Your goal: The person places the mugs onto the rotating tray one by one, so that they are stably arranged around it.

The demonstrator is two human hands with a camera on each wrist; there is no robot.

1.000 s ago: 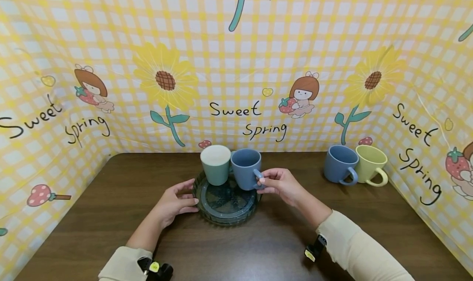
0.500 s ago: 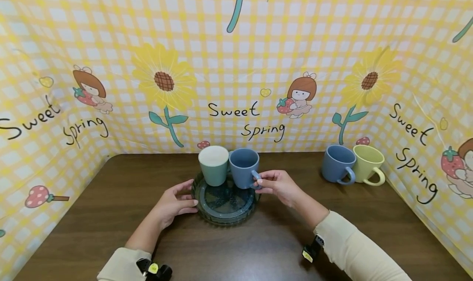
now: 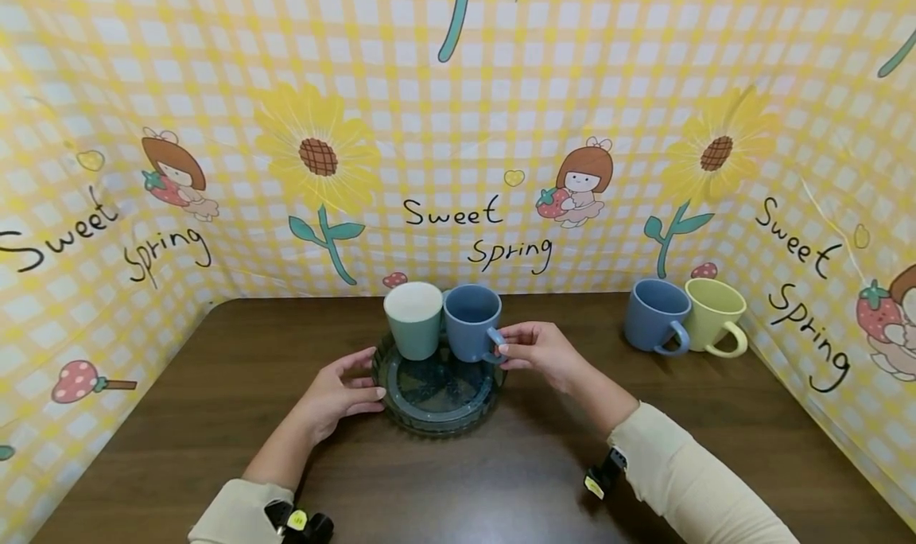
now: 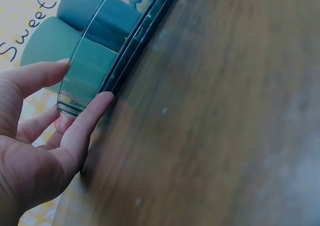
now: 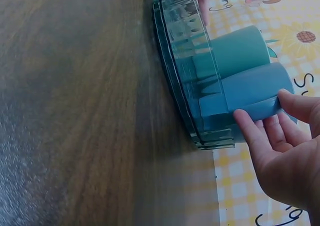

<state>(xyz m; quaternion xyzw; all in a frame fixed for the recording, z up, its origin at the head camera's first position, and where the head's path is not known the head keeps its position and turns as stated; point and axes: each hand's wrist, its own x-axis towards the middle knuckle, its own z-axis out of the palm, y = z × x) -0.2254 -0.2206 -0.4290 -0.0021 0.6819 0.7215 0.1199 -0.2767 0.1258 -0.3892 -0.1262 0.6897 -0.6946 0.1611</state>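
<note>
A round see-through dark green tray with a raised ribbed wall sits on the table. My left hand holds its left side, one finger up at the rim and the thumb low on the wall. Inside, at the back left, a green mug with a whitish top stands upright. Right beside it is a blue mug, upright over the back right of the tray. My right hand pinches this mug's handle. In the right wrist view, the blue mug reaches down behind the tray's clear wall.
Another blue mug and a yellow-green mug stand close together at the back right of the brown wooden table. A yellow checked cloth with printed flowers hangs behind and along both sides.
My right hand has shifted very slightly up and back with the blue mug. My left hand, the tray and the green mug have stayed in place.
</note>
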